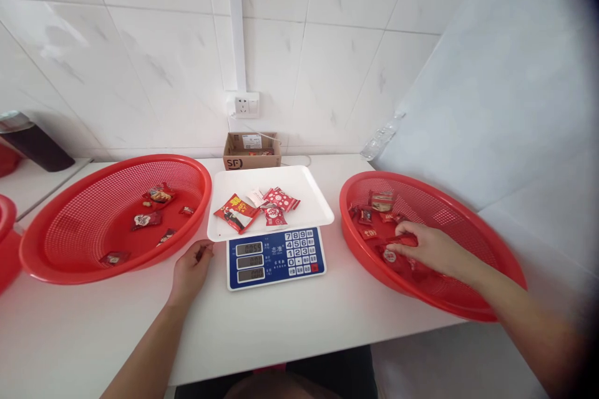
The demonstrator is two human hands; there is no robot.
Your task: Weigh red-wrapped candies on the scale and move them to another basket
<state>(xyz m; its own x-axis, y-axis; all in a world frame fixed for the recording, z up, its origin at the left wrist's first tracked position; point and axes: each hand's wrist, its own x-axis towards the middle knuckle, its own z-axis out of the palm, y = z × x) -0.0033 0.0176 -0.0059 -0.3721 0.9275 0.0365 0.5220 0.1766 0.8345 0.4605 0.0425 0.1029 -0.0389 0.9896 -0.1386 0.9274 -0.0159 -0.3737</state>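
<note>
My right hand (420,248) is inside the right red basket (468,305), fingers pinched on a small red snack packet (406,240). Other small red packets (382,201) lie around it in that basket. By the tray's lower left corner, my left hand (193,267) rests on the table with its fingers loosely curled, and nothing shows in them. A white scale tray (309,190) holds a red and yellow packet (237,213), a red dotted packet (281,199), a small red packet (273,214) and a pale one (256,197). Below it is the scale's blue keypad panel (276,259), its top display reading about 0.055.
Another red basket (37,259) with several packets stands at left, and part of one more shows at the left edge. A cardboard box (253,162) sits behind the tray under a wall socket (243,105). A clear plastic bottle (381,137) and a dark flask (37,143) stand near the wall.
</note>
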